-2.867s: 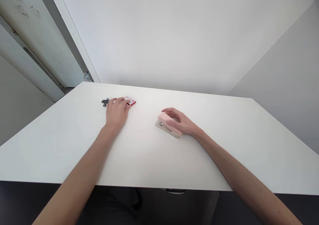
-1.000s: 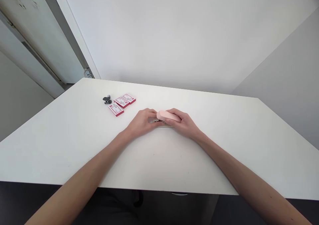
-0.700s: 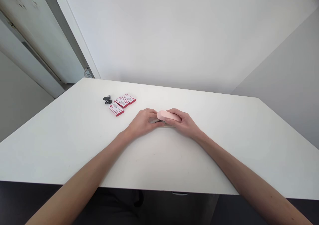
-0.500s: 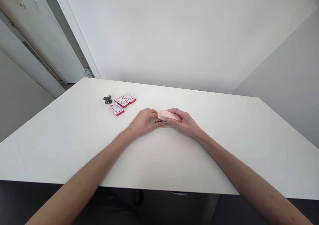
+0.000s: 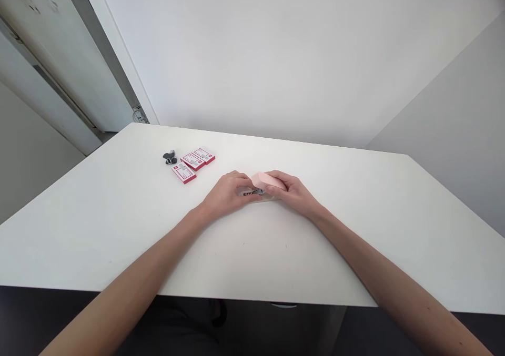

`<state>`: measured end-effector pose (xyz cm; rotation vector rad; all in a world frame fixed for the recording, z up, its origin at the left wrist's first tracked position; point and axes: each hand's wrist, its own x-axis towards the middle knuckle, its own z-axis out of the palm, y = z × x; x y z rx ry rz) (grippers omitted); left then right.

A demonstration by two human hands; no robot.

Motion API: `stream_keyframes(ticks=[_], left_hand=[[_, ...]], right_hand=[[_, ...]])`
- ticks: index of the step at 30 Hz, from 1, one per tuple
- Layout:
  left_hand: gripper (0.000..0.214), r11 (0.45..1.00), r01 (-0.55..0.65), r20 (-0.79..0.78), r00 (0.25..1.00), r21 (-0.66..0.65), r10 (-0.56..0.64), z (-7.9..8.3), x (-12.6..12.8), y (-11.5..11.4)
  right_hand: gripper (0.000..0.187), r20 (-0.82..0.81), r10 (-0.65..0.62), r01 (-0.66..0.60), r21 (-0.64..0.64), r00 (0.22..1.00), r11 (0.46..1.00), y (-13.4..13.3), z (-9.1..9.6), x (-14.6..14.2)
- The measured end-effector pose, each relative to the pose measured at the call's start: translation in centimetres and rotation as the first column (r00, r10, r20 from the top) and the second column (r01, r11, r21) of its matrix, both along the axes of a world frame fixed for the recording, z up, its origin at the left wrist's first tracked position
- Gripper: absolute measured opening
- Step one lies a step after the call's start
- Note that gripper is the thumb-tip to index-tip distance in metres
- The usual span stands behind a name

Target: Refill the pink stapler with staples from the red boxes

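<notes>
On the white table (image 5: 252,256), the left hand (image 5: 225,194) curls, thumb and fingers parted, about the base of a pink stapler (image 5: 270,181) mid-table; the right hand (image 5: 295,193) grips its raised top. Red-and-white boxes (image 5: 193,161) lie far left, beside black clips (image 5: 169,159).

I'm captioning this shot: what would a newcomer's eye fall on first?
Probably the pink stapler, mid-table, with the right hand gripping its top and the left hand holding its base. Next, three red-and-white boxes toward the back left of the white table, beside a small dark object.
</notes>
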<state>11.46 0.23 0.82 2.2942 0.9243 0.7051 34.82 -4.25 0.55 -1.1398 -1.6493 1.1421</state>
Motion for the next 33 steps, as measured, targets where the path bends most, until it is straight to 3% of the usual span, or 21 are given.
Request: stream_keyframes(ticks=[16, 22, 25, 33], left_hand=[[0.022, 0.997, 0.052, 0.013, 0.999, 0.065, -0.053, -0.16, 0.21, -0.06], [0.028, 0.999, 0.014, 0.020, 1.000, 0.033, -0.014, 0.13, 0.20, -0.21], [0.029, 0.997, -0.001, 0.060, 0.998, 0.077, -0.004, 0.01, 0.12, -0.18], [0.016, 0.960, 0.127, 0.064, 0.987, 0.248, -0.148, -0.46, 0.08, 0.14]], right_hand=[[0.041, -0.103, 0.095, -0.097, -0.011, 0.990, 0.995, -0.06, 0.50, 0.08], [0.040, -0.141, 0.131, -0.133, -0.009, 0.981, 0.991, -0.19, 0.72, -0.07], [0.039, -0.136, 0.119, -0.122, -0.013, 0.983, 0.992, -0.12, 0.59, -0.03], [0.041, -0.130, 0.100, -0.102, -0.011, 0.986, 0.995, -0.05, 0.48, -0.07]])
